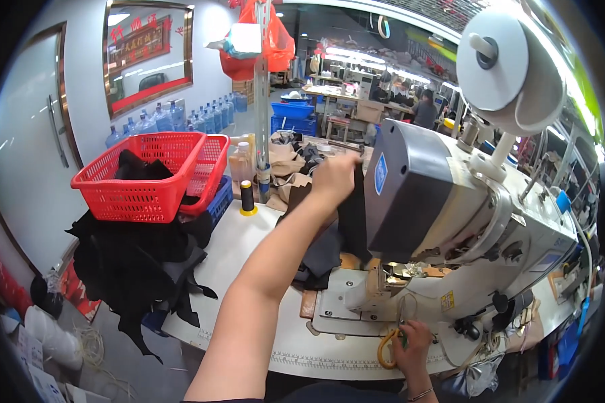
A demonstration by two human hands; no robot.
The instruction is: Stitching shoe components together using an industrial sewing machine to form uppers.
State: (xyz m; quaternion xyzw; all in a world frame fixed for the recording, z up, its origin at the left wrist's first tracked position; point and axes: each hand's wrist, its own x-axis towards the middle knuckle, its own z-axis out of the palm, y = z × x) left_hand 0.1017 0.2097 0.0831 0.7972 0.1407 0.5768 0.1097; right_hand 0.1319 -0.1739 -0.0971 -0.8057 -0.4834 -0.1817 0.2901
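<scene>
My left hand (336,178) is raised beyond the near edge of the sewing table, beside the dark head cover of a sewing machine (410,195). Its fingers are closed on a strip of black fabric (353,225) that hangs down toward the machine bed. At the front of the table my right hand (413,342) holds scissors (385,349) with a yellow handle, their blades pointing away from me, close to the needle area. More dark fabric (319,254) lies on the table below my left forearm. The tips of my left fingers are partly hidden.
A red plastic basket (131,195) holding black pieces stands at the left, above a heap of black material (128,262) draping off the table. A black thread spool (247,198) stands nearby. A large white cone (491,64) sits above the machine. Tan scraps (286,161) lie behind.
</scene>
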